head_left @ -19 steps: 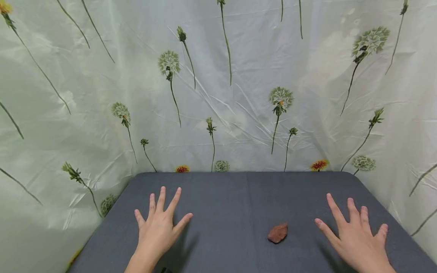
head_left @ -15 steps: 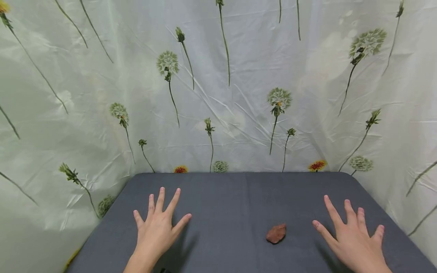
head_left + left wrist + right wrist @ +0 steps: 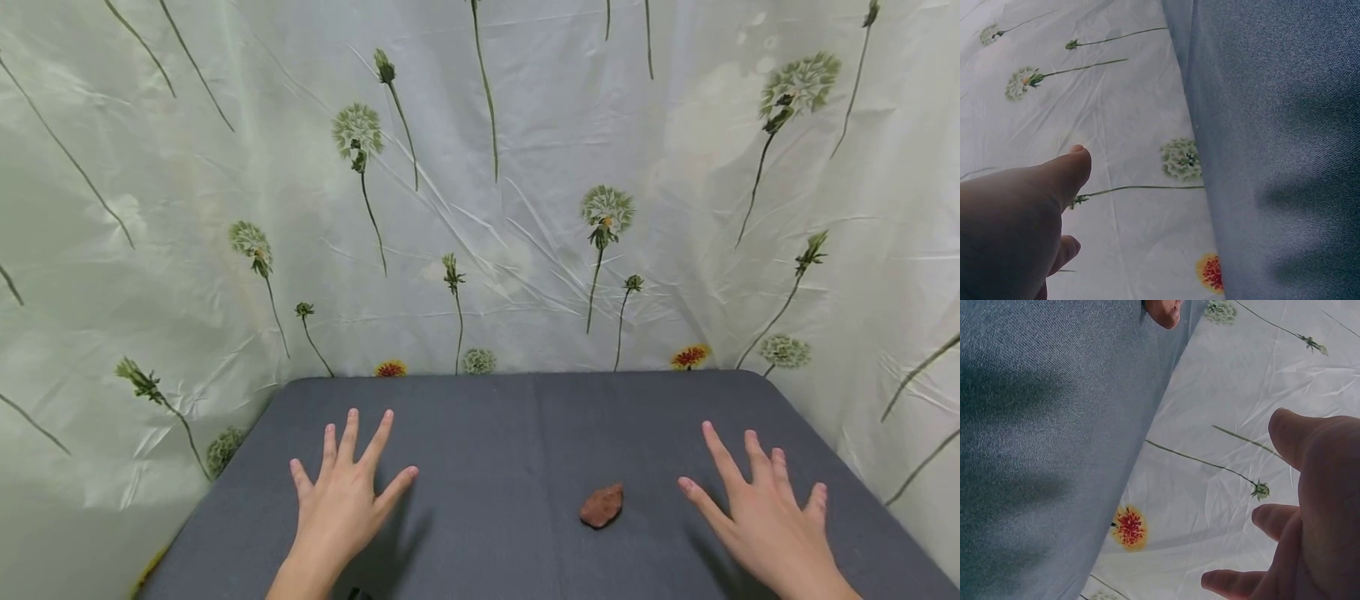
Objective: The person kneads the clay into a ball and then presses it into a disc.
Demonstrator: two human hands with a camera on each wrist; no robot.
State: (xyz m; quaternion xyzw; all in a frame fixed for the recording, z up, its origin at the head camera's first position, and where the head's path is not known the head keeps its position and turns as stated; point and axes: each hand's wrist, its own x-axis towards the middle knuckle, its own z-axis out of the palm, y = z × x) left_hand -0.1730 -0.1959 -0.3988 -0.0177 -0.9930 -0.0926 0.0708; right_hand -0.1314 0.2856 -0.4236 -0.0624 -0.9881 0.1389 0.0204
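A reddish-brown stone lies on the dark grey cloth-covered table, right of the middle in the head view. My left hand hovers over the table's left side with fingers spread and nothing in it. To the right of the stone, my right hand is held over the cloth, fingers also spread wide and holding nothing. It is the nearer hand to the stone, though apart from it. In the right wrist view, part of the stone shows at the top edge. Both hands cast shadows on the cloth.
A pale curtain printed with dandelions and other flowers hangs behind and at both sides of the table. A small black object shows at the bottom edge, beside the left wrist.
The head view has shifted slightly, so the curtain, table and stone appear a little further left and up. Both hands keep their spread pose; the stone stays in place on the cloth.
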